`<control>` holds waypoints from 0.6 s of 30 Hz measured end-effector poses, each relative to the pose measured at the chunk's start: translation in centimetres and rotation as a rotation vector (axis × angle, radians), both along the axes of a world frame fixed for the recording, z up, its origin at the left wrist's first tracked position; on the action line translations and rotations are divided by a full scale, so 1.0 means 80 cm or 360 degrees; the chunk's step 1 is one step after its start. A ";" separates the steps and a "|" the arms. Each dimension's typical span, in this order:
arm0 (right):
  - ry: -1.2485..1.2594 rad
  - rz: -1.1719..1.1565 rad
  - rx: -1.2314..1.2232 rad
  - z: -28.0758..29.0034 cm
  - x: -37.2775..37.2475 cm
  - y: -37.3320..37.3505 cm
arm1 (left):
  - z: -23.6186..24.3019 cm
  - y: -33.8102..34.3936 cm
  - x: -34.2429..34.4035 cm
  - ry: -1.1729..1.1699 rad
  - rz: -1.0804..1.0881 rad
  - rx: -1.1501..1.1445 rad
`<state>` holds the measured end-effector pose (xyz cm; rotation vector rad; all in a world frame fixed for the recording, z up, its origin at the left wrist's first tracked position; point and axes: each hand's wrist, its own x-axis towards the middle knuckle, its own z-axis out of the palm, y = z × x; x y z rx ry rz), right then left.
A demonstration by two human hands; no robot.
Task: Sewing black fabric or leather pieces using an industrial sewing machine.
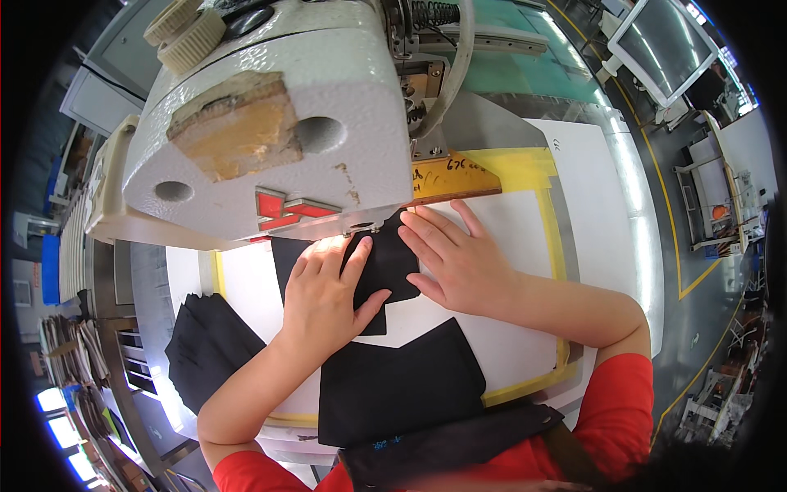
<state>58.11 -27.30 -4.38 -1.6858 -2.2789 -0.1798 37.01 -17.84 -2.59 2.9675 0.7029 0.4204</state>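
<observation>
My left hand (pixel 321 291) lies flat on a black fabric piece (pixel 393 266) beneath the head of a white industrial sewing machine (pixel 238 148). Its thumb and forefinger are spread, and its fingertips reach close to the machine's lower edge. At the fabric's right edge rests my right hand (pixel 459 258), palm down with fingers stretched out. The fingertips of that hand come near an amber-coloured plate (pixel 455 179) with handwriting on it. The machine head hides the needle area and the far part of the fabric.
Nearer to me, another black fabric piece (pixel 402 381) lies on the white work surface (pixel 525 303), which has yellow tape (pixel 559 246) along its edges. A fanned stack of black pieces (pixel 209 348) sits at the left. A monitor (pixel 666 49) stands at the far right.
</observation>
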 end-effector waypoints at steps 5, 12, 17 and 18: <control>0.0044 0.0024 0.0009 0.001 -0.001 0.003 | 0.000 -0.001 -0.002 0.0020 0.0045 -0.0031; 0.0015 0.0025 0.0015 -0.002 0.002 0.002 | 0.002 -0.001 0.001 0.0019 0.0024 -0.0019; 0.0035 0.0031 0.0029 -0.003 0.002 0.003 | 0.004 -0.002 0.003 0.0030 0.0026 0.0041; 0.0051 0.0036 0.0034 -0.005 0.003 0.004 | 0.005 -0.002 0.004 0.0032 0.0027 0.0040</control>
